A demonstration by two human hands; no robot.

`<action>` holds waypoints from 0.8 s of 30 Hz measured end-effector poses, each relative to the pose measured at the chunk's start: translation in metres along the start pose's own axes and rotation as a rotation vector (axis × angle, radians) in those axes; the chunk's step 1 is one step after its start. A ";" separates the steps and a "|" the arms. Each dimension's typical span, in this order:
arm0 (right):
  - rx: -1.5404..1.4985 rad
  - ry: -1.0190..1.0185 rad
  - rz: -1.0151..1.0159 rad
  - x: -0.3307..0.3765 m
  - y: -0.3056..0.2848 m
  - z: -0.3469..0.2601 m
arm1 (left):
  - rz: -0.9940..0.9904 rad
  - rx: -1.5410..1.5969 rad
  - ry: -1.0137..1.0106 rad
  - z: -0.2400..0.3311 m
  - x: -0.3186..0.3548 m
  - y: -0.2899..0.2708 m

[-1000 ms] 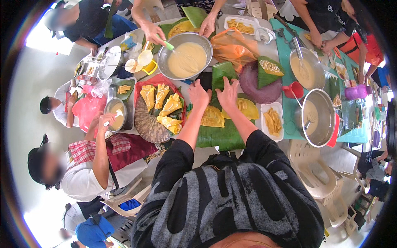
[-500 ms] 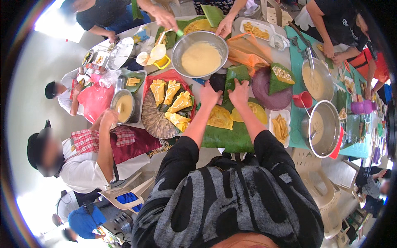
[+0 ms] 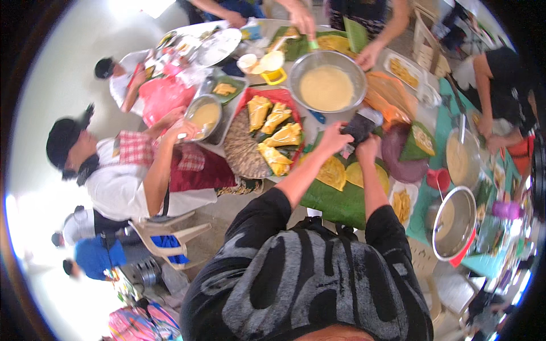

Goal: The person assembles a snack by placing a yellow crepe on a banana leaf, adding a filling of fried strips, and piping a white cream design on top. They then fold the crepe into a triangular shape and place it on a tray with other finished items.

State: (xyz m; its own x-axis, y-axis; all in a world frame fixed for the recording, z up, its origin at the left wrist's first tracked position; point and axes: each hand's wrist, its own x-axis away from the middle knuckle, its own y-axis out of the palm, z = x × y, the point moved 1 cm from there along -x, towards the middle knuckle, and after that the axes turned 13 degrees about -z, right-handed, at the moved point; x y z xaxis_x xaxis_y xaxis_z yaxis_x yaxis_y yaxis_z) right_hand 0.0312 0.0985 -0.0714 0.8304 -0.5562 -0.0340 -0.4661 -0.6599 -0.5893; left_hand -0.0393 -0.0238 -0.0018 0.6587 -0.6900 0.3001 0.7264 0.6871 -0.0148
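Note:
Over the table, both my hands are closed on a dark, soft-looking black item [image 3: 358, 128] whose kind I cannot make out. My left hand [image 3: 335, 138] grips its left side; my right hand [image 3: 368, 148] holds it from below on the right, with the fingers partly hidden. Just below my hands, thin yellow rounds [image 3: 331, 175] lie on a green banana leaf [image 3: 335, 206]. A large metal bowl of pale batter [image 3: 327, 85] stands beyond them, and a co-worker's hand [image 3: 301, 21] works a whisk-like tool at its rim.
To the left, a round woven tray [image 3: 244, 150] bears several folded yellow wraps. A purple round plate [image 3: 398, 153] with a leaf cone is at the right, near a white tray of yellow strips [image 3: 402, 202]. A co-worker at left stirs a small metal bowl [image 3: 203, 116]. Another metal bowl [image 3: 455, 221] stands far right.
My hands have left the banana leaf piece beyond the yellow rounds and now hold the black item, lifted off the table. The view has turned, shifting the table rightward.

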 end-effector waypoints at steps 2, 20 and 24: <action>0.185 0.157 -0.008 -0.001 -0.004 0.008 | 0.074 -0.410 -0.087 0.003 -0.004 0.000; -0.717 0.599 -0.068 -0.026 0.036 0.022 | 0.159 -1.184 0.307 -0.041 -0.010 0.012; -0.454 0.542 0.068 -0.019 0.039 0.015 | 0.197 -1.091 0.168 -0.024 0.010 0.010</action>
State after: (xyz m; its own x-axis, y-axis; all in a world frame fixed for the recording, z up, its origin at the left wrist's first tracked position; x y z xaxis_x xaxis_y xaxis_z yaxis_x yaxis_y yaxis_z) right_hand 0.0024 0.0913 -0.1059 0.5814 -0.6986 0.4171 -0.6903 -0.6948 -0.2016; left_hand -0.0212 -0.0295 -0.0218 0.7392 -0.6699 0.0695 0.3355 0.2768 -0.9004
